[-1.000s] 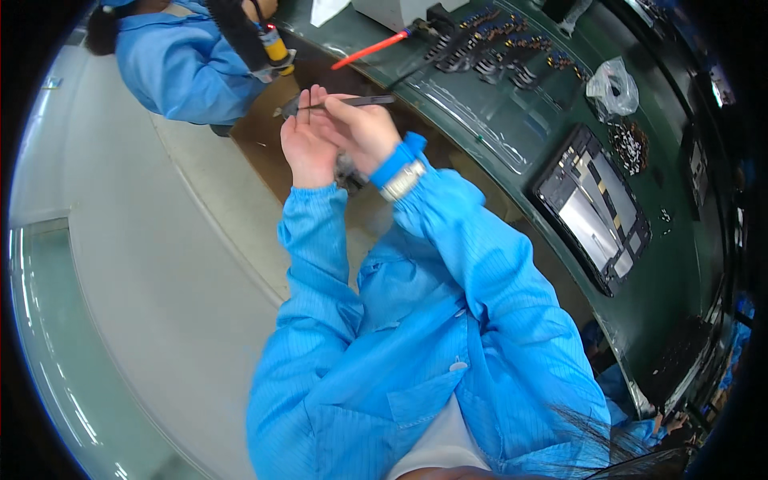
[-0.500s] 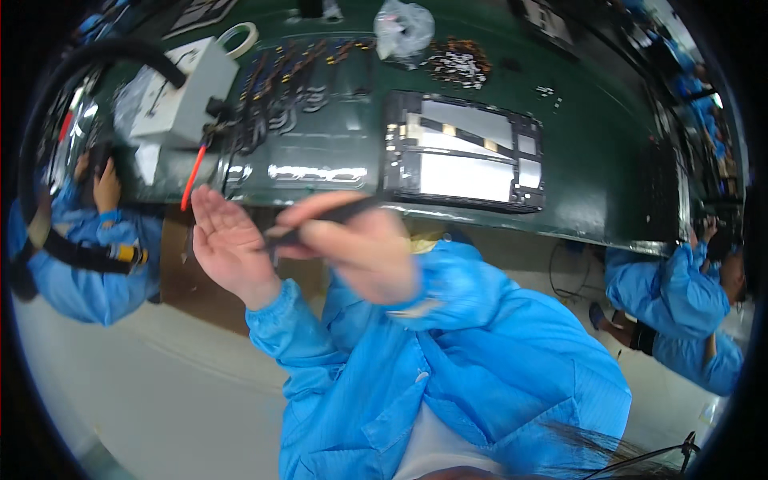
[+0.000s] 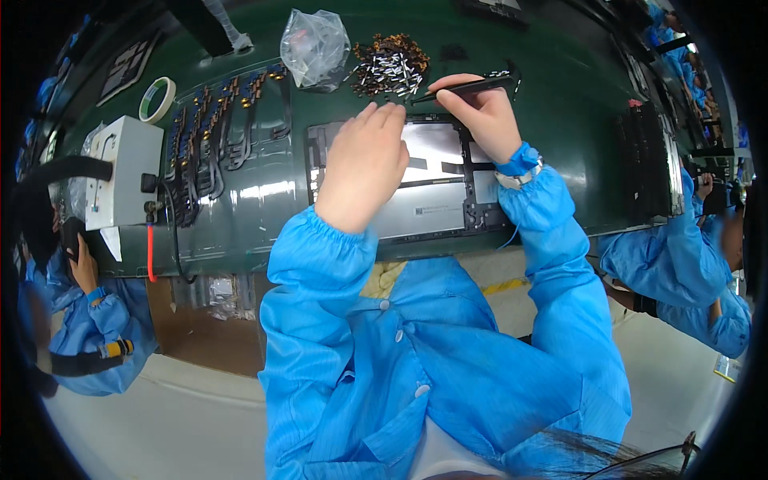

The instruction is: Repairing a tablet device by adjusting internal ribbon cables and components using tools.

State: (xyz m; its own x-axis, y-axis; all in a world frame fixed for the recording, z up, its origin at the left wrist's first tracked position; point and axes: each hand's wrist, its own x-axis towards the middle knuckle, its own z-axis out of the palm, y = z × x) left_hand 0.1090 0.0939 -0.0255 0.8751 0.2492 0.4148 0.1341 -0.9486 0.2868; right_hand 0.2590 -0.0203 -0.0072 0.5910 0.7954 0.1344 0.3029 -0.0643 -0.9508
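My right hand [image 3: 486,120] grips black tweezers [image 3: 468,86], their tips pointing left toward a pile of small silver and orange-brown parts [image 3: 392,68]. Below the tips lies a flat tablet-like device [image 3: 420,212] with a black frame and silver panels. Over its left part is my left hand [image 3: 364,164], palm down, fingers stretched toward the pile; it appears to hold nothing, though its underside is hidden. Whether the tweezer tips pinch a part is too small to tell.
A clear plastic bag [image 3: 314,50] lies left of the pile. Black flex cables [image 3: 212,144] lie in rows farther left, beside a white box [image 3: 124,172] and a tape roll [image 3: 158,99]. Dark flat panels [image 3: 648,160] stand at the right. Co-workers sit on both sides.
Both hands have moved from in front of the table edge to over the device and near the parts pile. The tweezers stay in my right hand. The whole view has shifted.
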